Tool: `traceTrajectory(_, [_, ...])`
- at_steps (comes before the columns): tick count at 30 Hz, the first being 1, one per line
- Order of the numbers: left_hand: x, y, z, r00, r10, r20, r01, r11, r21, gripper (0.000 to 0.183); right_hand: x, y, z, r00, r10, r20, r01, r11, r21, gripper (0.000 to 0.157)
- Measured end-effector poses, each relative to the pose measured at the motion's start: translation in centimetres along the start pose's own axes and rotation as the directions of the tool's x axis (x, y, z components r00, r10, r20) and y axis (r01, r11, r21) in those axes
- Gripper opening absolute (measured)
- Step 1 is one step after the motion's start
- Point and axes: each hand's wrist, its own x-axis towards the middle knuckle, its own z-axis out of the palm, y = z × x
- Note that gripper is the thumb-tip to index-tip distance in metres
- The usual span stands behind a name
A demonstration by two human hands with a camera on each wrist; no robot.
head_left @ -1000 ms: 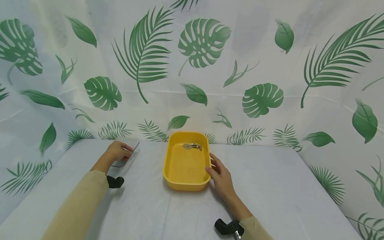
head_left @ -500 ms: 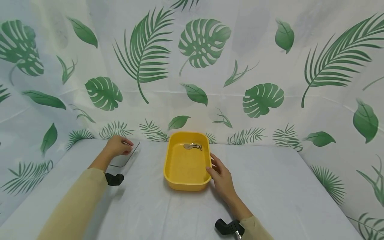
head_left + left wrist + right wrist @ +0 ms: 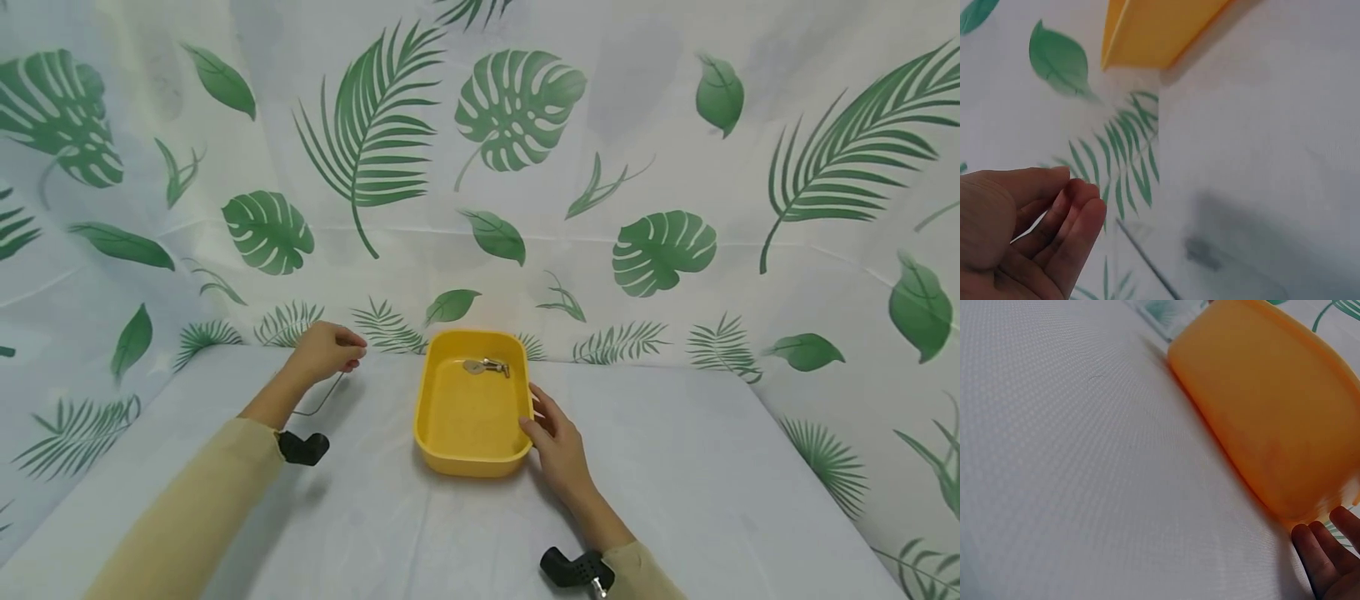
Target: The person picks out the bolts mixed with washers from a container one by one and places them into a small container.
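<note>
My left hand (image 3: pixel 324 350) is over the left side of the table, near the far edge. Its thumb and fingertips meet in a pinch (image 3: pixel 1075 194); I cannot tell whether anything small is between them. Beneath it, partly hidden by the wrist, lies a flat clear piece with a thin dark rim (image 3: pixel 324 404). My right hand (image 3: pixel 561 446) holds the right side of a yellow plastic tray (image 3: pixel 472 467), thumb at the rim and fingers along the outer wall. Inside the tray, towards the back, lie a small round metal disc (image 3: pixel 473 367) and several shiny metal pieces (image 3: pixel 495 366).
A white cloth (image 3: pixel 697 483) covers the table. Behind it hangs a white curtain with green leaf prints (image 3: pixel 517 108). Black devices are strapped to both wrists, one at the left cuff (image 3: pixel 303 448) and one at the right cuff (image 3: pixel 573 568).
My left hand has lifted off the clear piece and moved right and away from me, towards the tray. My right hand and the tray stay in place; the head view has shifted slightly.
</note>
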Motion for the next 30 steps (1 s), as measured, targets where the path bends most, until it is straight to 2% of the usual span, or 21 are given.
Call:
traceTrajectory(9, [-0.2,3.8,2.8,0.993,0.089,0.080,-0.089,0.996,-0.003,0.024,-0.1,0.0,-0.1,1.000,-0.008,0.009,0.008,1.000,0.008,0.054])
traceTrajectory(13, [-0.2,5.1,3.8,0.989,0.106,0.099,-0.104,0.994,-0.020,0.021,0.0,0.0,-0.1,1.000,-0.007,0.013,0.007,1.000,0.009,0.055])
traceTrajectory(22, [0.2,7.2,5.7,0.991,0.099,0.089,-0.088,0.990,-0.111,0.022,0.0,0.0,-0.1,1.000,0.002,0.014,-0.002,1.000,0.022,0.055])
traceTrajectory(30, [0.8,8.3,7.7,0.986,0.110,0.123,-0.089,0.983,-0.164,0.019,0.0,0.0,-0.1,1.000,0.006,0.013,-0.006,1.000,0.016,0.054])
